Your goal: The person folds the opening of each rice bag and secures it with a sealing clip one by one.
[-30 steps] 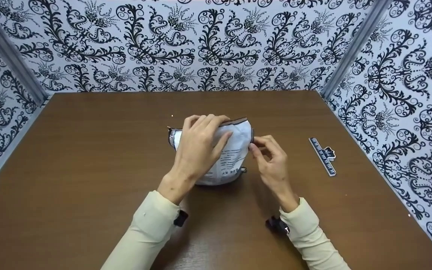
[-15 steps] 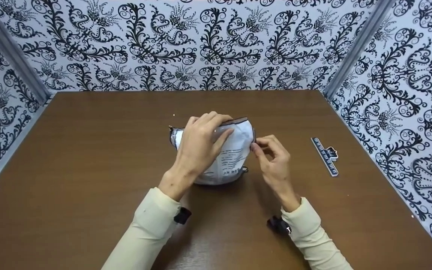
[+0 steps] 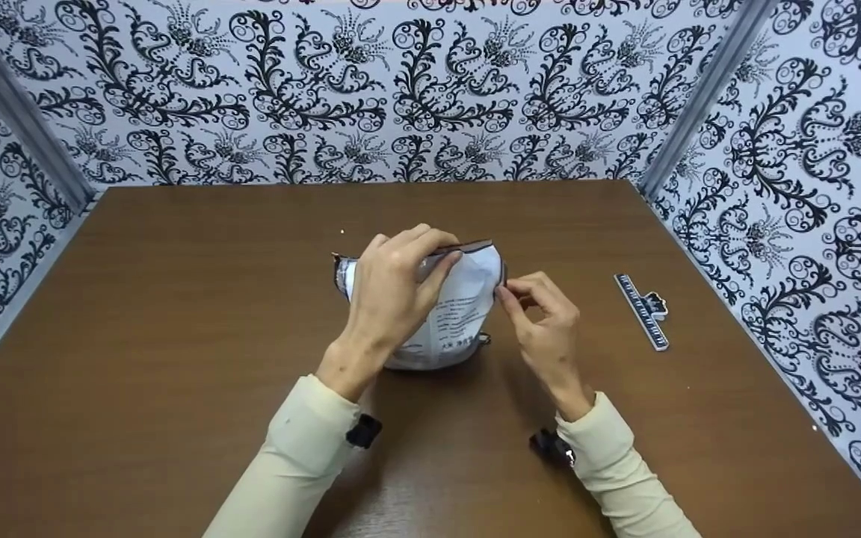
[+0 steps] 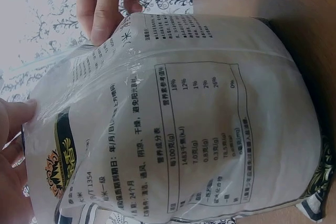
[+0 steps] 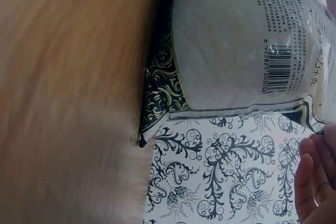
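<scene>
A plastic rice bag (image 3: 464, 306) with printed text stands upright near the middle of the table, its dark-edged top gathered. Over that top edge lies my left hand (image 3: 389, 288), fingers on the far side and thumb on the near face, gripping it. My right hand (image 3: 546, 321) pinches the bag's right upper edge between thumb and fingers. In the left wrist view the bag (image 4: 273, 103) shows a nutrition table; the right hand (image 4: 107, 3) is at its upper side. A barcode marks the bag (image 5: 226, 51) in the right wrist view, where my right hand (image 5: 315, 182) touches a top corner.
A flat bag clip (image 3: 643, 312) with a dark patterned strip lies on the brown wooden table (image 3: 176, 336), right of my right hand. Patterned walls (image 3: 326, 90) enclose the table's back and sides. Both wrists carry small black devices.
My left thumb has moved up slightly toward the bag's top edge, which sits a touch lower. The right hand keeps its pinch. The clip stays where it was.
</scene>
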A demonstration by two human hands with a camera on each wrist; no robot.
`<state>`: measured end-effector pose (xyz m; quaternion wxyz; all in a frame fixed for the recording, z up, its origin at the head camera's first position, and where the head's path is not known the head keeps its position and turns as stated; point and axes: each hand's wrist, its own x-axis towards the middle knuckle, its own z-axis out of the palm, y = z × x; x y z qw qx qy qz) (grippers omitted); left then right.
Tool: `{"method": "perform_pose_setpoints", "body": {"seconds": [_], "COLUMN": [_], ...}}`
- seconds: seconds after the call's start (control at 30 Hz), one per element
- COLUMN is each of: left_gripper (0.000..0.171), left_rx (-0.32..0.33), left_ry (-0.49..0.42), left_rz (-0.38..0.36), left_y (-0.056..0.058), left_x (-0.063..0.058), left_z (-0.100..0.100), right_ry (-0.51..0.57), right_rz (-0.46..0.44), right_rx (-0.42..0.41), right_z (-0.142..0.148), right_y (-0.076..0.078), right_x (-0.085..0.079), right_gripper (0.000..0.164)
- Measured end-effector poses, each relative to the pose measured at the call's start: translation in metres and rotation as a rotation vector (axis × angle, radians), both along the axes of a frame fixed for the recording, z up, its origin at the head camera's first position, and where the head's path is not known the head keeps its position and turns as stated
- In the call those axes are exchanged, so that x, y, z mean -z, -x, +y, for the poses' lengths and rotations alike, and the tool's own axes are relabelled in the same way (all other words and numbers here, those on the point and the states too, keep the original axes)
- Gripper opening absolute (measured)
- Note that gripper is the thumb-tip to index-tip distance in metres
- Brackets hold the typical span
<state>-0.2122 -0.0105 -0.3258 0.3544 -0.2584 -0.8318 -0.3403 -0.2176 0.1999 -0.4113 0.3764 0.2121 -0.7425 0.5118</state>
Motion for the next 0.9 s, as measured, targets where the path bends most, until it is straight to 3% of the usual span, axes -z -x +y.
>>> {"method": "perform_pose_setpoints", "body": {"seconds": [0.27, 0.4, 0.6, 0.73, 0.9], "left_gripper": [0.011, 0.01, 0.009, 0.009, 0.01], "left_rx": [-0.005, 0.001, 0.003, 0.017, 0.028], "left_ry": [-0.038, -0.056, -0.083, -0.075, -0.032], "left_rz": [0.02, 0.029, 0.043, 0.022, -0.013], "left_y": [0.0002, 0.0004, 0.0011, 0.0004, -0.0017], "left_x": [0.001, 0.0017, 0.0024, 0.001, -0.0019], "left_z": [0.0008, 0.0008, 0.0012, 0.0015, 0.0017], "right_ry": [-0.02, -0.026, -0.021, -0.039, -0.058], "right_rz": [0.097, 0.12, 0.147, 0.13, 0.044], "right_rx": [-0.006, -0.003, -0.004, -0.002, -0.026], "right_z": [0.0013, 0.0013, 0.0017, 0.0034, 0.0046], "right_y": [-0.0004, -0.0014, -0.0005, 0.0002, -0.0007], "right_x": [-0.0012, -0.0015, -0.0026, -0.002, -0.0014], "right_gripper": [0.009, 0.003, 0.014, 0.006, 0.004]}}
